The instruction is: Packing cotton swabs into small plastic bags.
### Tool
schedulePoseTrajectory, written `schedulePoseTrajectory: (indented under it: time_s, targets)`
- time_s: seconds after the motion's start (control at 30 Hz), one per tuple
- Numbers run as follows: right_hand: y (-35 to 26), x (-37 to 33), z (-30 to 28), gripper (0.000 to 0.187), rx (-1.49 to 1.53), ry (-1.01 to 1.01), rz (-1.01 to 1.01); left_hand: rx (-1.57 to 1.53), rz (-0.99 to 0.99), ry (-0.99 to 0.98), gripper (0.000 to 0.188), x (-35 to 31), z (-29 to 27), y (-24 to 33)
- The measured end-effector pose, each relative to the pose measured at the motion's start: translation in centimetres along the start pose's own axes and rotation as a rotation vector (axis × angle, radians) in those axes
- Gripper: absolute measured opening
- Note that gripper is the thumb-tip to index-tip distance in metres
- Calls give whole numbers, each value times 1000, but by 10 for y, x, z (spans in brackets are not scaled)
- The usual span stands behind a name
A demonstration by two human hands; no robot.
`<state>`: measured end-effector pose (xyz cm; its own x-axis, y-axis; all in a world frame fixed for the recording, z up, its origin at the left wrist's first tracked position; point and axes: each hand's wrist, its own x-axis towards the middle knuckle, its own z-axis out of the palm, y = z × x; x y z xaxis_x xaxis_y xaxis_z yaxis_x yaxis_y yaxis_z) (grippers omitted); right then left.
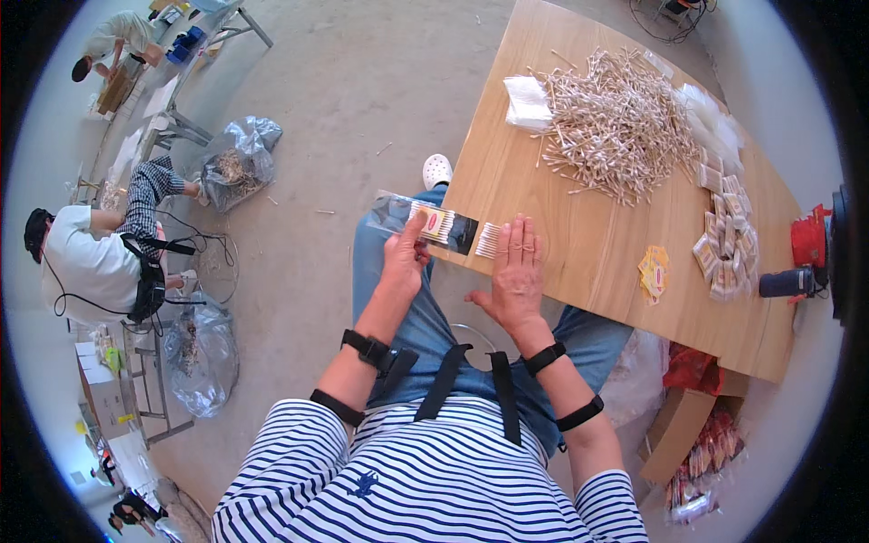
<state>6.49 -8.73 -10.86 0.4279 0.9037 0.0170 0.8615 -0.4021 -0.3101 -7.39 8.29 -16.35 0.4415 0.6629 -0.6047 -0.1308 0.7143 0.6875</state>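
At the table's near left corner, my left hand (405,262) grips a clear plastic bag (391,212), thumb on top. Inside it lie cotton swabs with a yellow and red label card (434,224). A flat black patch (464,234) shows on the table beside the bag. My right hand (516,279) is laid flat on the wooden table (588,244), fingers straight and thumb out. Just left of its fingers is a short row of cotton swabs (487,240); whether the fingers touch it I cannot tell.
A large heap of loose cotton swabs (620,127) covers the table's far part, beside white plastic bags (528,102). Yellow cards (654,274) and filled swab packs (726,240) lie rightward. A carton (679,434) stands below. Another person (100,262) sits at left near bags of waste (240,167).
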Motion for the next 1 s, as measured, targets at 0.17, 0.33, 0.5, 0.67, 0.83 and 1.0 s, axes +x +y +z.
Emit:
schedulePoseTrajectory:
  time_s: [0.17,0.33,0.5,0.67,0.83,1.0]
  targets:
    - [-2,1,1,130,-4,-23,7,-167,151,159,33,12,23,-1]
    - [-8,4,3,131,-10,-11,20,-187,240,201,26,22,31,-5]
    - [-33,16,12,132,15,-23,-3,-540,22,101,21,48,17,-17]
    - [-54,28,20,132,20,-14,4,-546,11,42,22,48,13,-23]
    - [-67,37,31,118,-12,17,44,-540,95,110,23,31,30,-18]
    - [-75,40,44,91,-44,99,15,-494,167,162,21,23,38,-15]
